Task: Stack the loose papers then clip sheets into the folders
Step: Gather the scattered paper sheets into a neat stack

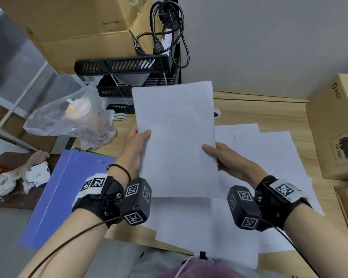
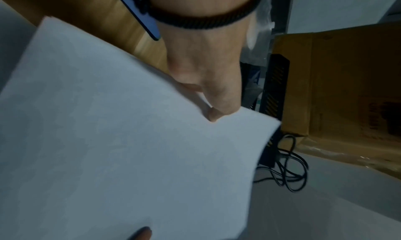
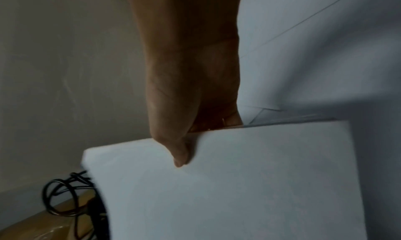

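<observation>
A stack of white sheets (image 1: 175, 137) is held upright above the tabletop (image 1: 259, 111), its lower edge raised clear of the loose papers (image 1: 269, 167) that lie spread and overlapping beneath and to the right of it. The left hand (image 1: 134, 149) grips the stack's left edge, thumb lying across the front face; the left wrist view shows the thumb pressed onto the paper, the remaining fingers hidden behind the sheets. The right hand (image 1: 227, 157) grips the stack's right edge in the same manner, thumb on the front, other fingers behind and out of sight; the hold is a pinch between thumb and fingers on both sides. Left of the stack, a blue folder (image 1: 68, 193) lies flat, partly overhanging the tabletop's edge. Beyond the stack stand black letter trays (image 1: 129, 67) with a coiled black cable (image 1: 169, 33) above them. A clear plastic bag (image 1: 68, 117) sits left of the stack, behind the folder. A cardboard box (image 1: 333, 133) stands right of the stack.
</observation>
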Motion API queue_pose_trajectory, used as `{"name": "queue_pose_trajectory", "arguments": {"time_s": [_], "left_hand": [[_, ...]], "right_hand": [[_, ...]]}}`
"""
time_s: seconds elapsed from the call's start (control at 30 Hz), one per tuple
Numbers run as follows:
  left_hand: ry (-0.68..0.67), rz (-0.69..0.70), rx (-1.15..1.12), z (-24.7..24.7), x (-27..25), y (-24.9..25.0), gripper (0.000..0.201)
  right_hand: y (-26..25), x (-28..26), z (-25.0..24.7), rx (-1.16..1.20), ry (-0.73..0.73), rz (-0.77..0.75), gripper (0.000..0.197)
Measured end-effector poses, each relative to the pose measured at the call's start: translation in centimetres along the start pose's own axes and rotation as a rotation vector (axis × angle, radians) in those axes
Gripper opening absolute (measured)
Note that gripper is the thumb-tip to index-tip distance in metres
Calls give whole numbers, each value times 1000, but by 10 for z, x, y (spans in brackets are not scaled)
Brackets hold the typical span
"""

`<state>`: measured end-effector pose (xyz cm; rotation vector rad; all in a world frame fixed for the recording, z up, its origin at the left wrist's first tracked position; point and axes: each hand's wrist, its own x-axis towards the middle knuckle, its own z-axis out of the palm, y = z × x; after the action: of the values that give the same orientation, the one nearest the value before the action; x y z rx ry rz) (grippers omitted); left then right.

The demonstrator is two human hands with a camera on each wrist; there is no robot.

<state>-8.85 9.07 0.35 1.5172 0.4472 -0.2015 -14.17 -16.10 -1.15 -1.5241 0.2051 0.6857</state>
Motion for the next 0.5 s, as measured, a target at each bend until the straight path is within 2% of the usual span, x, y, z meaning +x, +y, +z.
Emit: {"name": "queue_pose_trajectory", "arguments": {"time_s": [0.1, 0.17, 0.3, 0.37, 0.43, 0.5], "left_hand": [[10, -175, 28, -15, 4, -22, 28], [-10, -216, 23, -25, 3, -33, 25], [-145, -318, 62, -47, -1, -54, 18], [-176, -350, 160, -57, 1, -66, 32], [-136, -308, 298, -61, 6, -68, 52], [-131, -241, 348, -56, 11, -55, 57]], "right_hand": [[11, 7, 10, 73, 27, 29, 24], [12, 12, 14, 124, 46, 35, 22], [6, 24, 20, 151, 77, 27, 21], [1, 29, 26, 132, 135, 24, 23], [-6, 33, 32, 26, 206, 19, 24], [-16, 34, 36, -116, 234, -5, 24]]}}
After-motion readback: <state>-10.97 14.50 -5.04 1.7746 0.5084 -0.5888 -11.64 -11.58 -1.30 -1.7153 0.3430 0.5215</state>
